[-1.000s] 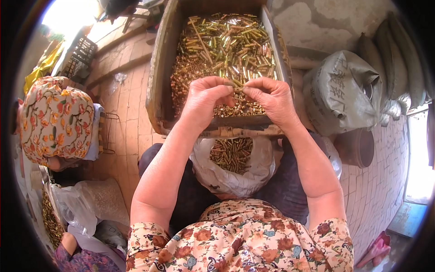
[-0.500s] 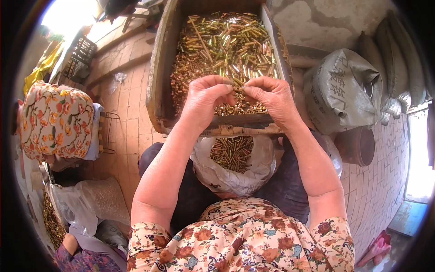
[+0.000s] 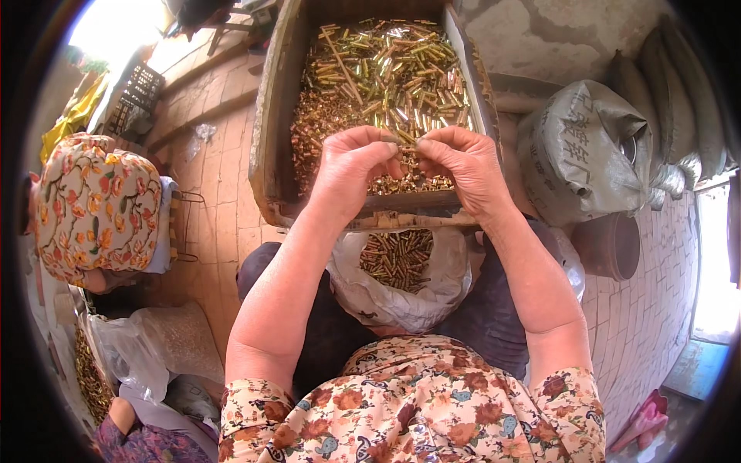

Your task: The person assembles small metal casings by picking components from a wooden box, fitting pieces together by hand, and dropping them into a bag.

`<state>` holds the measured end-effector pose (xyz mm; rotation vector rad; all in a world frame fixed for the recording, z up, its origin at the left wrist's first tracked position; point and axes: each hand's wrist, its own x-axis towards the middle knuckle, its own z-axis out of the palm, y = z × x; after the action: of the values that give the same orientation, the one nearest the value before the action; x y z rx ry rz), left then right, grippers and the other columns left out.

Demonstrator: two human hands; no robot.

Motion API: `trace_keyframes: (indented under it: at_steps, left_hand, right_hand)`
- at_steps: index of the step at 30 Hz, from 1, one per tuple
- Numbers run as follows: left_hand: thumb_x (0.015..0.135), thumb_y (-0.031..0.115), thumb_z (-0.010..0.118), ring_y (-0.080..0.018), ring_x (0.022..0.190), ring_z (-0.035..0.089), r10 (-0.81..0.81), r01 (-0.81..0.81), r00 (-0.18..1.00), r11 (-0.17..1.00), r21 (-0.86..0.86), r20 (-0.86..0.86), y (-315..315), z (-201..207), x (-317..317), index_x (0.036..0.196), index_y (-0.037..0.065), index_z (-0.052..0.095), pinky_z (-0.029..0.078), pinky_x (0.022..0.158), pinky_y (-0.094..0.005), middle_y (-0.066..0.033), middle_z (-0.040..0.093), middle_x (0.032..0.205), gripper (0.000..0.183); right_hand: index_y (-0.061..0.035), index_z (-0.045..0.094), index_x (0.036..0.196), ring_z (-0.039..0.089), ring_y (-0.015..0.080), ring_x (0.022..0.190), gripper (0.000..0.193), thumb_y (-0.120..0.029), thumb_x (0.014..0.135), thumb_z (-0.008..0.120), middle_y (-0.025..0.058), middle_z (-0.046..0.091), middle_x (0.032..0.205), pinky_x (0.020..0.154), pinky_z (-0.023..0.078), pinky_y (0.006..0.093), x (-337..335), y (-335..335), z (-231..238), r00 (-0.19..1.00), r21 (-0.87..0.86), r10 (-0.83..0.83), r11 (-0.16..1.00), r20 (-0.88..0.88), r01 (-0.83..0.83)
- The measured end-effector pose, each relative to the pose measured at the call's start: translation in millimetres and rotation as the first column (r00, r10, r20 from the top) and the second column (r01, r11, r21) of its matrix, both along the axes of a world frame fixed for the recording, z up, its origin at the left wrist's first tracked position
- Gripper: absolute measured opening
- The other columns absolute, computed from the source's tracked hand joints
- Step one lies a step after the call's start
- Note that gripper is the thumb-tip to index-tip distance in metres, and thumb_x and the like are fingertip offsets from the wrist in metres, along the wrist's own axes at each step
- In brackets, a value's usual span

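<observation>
Over the near part of a deep wooden tray [image 3: 265, 154], my left hand [image 3: 356, 163] and my right hand [image 3: 468, 166] face each other with fingertips almost meeting. Thumb and forefinger are pinched on each. What lies in the pinches is too small and too hidden to name. Below them the tray holds a spread of gold-coloured metal tubes [image 3: 409, 69] at the far side and right. Smaller coppery pieces [image 3: 310, 131] are heaped at the left and near edge. Between my knees a white sack [image 3: 445, 289] stands open, with many slim metal pieces [image 3: 396, 258] in it.
A thin stick [image 3: 342, 64] lies across the tubes. To the right are a full grey woven sack [image 3: 567, 154] and a brown bucket [image 3: 610, 247]. At left sit a flower-patterned cushion-like bundle [image 3: 96, 208], a clear plastic bag [image 3: 127, 347] and another person's purple patterned clothing [image 3: 154, 440].
Both hands stay pinched together over the tray, with only small finger shifts. The right fingertips have moved slightly. The flowered bundle at left looks slightly shifted.
</observation>
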<state>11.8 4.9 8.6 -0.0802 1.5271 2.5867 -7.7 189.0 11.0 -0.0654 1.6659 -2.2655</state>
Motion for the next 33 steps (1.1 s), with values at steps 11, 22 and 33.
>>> trace_keyframes:
  at_steps: [11,22,33]
  left_hand:
    - [0.080,0.001,0.061,-0.0149,0.058,0.061,0.008,-0.010,1.000,0.998,-0.057,-0.024,0.5,2.8,2.4,0.085,-0.004,0.064,0.051,0.058,-0.0258,-0.0087,0.064,0.069,0.007]
    - [0.080,0.000,0.062,-0.0113,0.054,0.059,0.011,-0.026,0.998,0.962,-0.273,-0.057,0.0,4.9,8.8,0.089,-0.005,0.063,0.045,0.053,-0.0232,-0.0070,0.063,0.066,0.010]
    - [0.081,0.002,0.062,-0.0067,0.054,0.057,0.044,-0.091,0.993,0.880,-0.466,-0.111,6.1,5.7,12.3,0.086,-0.004,0.063,0.044,0.049,-0.0207,-0.0028,0.062,0.065,0.007]
  right_hand:
    - [-0.0022,0.066,0.090,0.063,0.0103,0.064,0.011,-0.012,0.087,0.068,0.0047,0.067,0.077,0.058,0.051,0.0221,0.4,-2.6,-3.9,1.000,-0.016,-0.003,1.000,0.007,0.003]
    - [-0.0029,0.063,0.092,0.063,0.0103,0.064,0.016,-0.018,0.090,0.067,0.0053,0.067,0.077,0.057,0.050,0.0231,-0.1,-3.4,-8.4,1.000,-0.001,0.017,1.000,0.005,-0.017]
    - [-0.0031,0.063,0.092,0.061,0.0081,0.061,0.016,-0.019,0.090,0.066,0.0037,0.066,0.074,0.054,0.048,0.0210,1.7,-7.3,-7.2,1.000,0.058,-0.010,0.998,-0.025,0.012]
